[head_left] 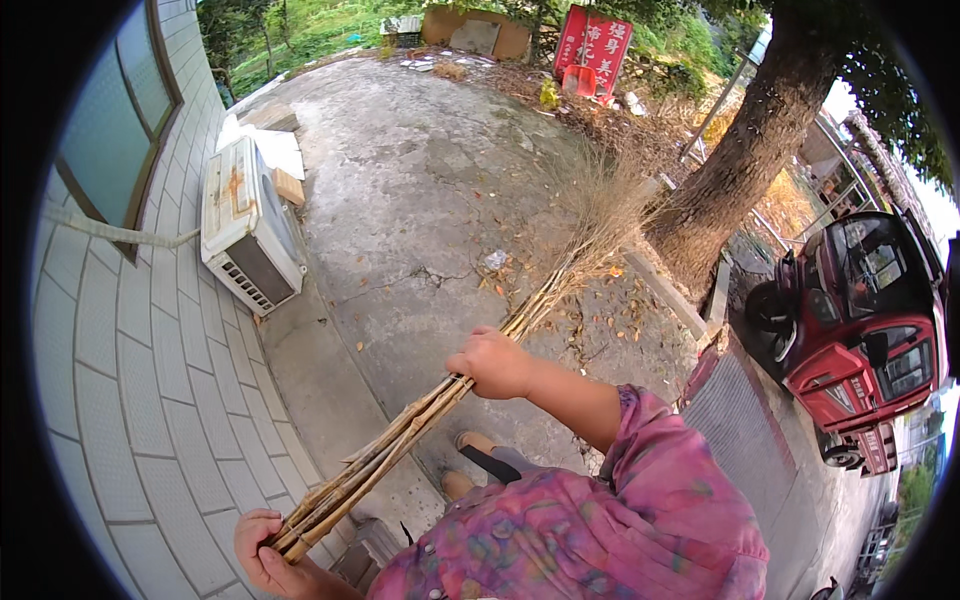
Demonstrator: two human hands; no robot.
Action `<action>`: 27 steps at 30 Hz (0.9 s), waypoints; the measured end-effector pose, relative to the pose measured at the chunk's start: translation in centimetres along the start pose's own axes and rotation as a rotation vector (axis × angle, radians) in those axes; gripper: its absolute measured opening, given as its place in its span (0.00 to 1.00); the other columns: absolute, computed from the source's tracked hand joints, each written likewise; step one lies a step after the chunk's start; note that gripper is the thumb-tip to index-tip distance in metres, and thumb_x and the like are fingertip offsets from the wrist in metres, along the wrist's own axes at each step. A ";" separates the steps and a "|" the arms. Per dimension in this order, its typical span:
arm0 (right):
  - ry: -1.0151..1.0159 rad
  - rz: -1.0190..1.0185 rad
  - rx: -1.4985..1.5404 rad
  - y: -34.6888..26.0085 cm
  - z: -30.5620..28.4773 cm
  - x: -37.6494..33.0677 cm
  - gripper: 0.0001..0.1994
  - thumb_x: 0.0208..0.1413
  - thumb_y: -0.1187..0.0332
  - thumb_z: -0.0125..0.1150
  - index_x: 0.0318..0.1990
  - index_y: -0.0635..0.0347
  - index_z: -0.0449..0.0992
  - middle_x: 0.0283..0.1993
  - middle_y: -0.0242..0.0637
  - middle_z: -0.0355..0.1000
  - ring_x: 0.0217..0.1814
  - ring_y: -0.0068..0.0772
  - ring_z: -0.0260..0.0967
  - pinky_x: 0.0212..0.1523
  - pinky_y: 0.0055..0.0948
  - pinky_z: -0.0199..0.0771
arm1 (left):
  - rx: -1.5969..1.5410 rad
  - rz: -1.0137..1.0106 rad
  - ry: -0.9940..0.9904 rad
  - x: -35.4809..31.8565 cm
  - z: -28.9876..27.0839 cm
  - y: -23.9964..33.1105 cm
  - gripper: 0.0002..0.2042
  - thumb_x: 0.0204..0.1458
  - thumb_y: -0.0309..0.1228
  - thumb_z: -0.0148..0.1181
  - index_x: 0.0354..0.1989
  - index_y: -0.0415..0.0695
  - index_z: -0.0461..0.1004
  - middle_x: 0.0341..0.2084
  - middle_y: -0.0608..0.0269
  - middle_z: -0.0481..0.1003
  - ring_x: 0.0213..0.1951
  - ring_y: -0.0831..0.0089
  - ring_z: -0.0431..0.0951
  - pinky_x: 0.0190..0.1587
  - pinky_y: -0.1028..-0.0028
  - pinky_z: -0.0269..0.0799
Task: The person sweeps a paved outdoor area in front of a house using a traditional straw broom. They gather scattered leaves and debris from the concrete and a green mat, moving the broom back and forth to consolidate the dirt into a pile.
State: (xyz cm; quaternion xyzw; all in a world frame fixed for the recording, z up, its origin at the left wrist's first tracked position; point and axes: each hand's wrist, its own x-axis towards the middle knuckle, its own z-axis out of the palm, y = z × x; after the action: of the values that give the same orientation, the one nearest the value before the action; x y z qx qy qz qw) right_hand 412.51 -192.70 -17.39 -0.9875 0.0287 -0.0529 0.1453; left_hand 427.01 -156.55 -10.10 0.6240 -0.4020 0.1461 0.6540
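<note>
A long broom (400,430) made of bundled dry stalks slants across the view from lower left to upper right. Its brushy twig end (600,220) spreads out near the tree's base, above ground strewn with leaves. My left hand (268,555) is closed around the butt end of the stalks, low by the tiled wall. Farther up the bundle, my right hand (492,363) grips it around the middle, fingers wrapped over the top. Dry leaves (585,340) and a pale scrap of litter (495,260) lie on the concrete beside the broom.
An air conditioner's outdoor unit (250,225) stands against the tiled wall (150,400) at left. To the right are a tree trunk (750,150), a concrete curb (670,295) and a red vehicle (860,340). A red dustpan (579,80) leans against a red sign (606,38) at the back.
</note>
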 end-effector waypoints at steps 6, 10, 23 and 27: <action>0.228 0.264 0.012 -5.2 -5.3 -11.2 0.07 0.37 0.73 0.57 0.27 0.54 0.68 0.25 0.35 0.68 0.35 0.42 0.69 0.49 0.41 0.64 | -0.254 0.190 -0.159 6.5 3.7 2.6 0.12 0.58 0.35 0.43 0.33 0.37 0.67 0.26 0.57 0.69 0.30 0.66 0.66 0.34 0.69 0.65; 0.297 0.512 0.005 -7.7 -4.5 -19.7 0.07 0.40 0.71 0.58 0.30 0.53 0.70 0.26 0.35 0.69 0.36 0.42 0.70 0.53 0.44 0.63 | -0.416 0.316 -0.278 7.2 9.1 4.7 0.14 0.57 0.38 0.46 0.31 0.37 0.67 0.24 0.55 0.71 0.26 0.66 0.69 0.29 0.71 0.66; 0.847 1.264 0.398 -13.6 1.7 -54.8 0.17 0.36 0.72 0.69 0.38 0.56 0.73 0.29 0.37 0.73 0.37 0.42 0.72 0.48 0.39 0.71 | -1.124 0.024 -1.159 -6.6 34.4 26.4 0.31 0.50 0.47 0.63 0.56 0.40 0.63 0.48 0.45 0.71 0.49 0.58 0.73 0.49 0.64 0.68; 1.216 1.320 0.580 -19.1 4.1 -66.7 0.24 0.33 0.75 0.72 0.44 0.59 0.74 0.40 0.33 0.73 0.44 0.25 0.70 0.45 0.32 0.72 | -0.792 0.091 -1.747 -17.2 41.5 27.8 0.32 0.46 0.36 0.65 0.60 0.45 0.61 0.50 0.54 0.71 0.50 0.63 0.73 0.51 0.70 0.67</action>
State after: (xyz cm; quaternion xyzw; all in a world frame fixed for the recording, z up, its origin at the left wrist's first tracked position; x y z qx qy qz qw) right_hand 347.53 -168.50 -22.18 -0.4999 0.6389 -0.4713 0.3461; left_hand 382.61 -184.96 -7.02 0.2299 -0.7916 -0.4916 0.2808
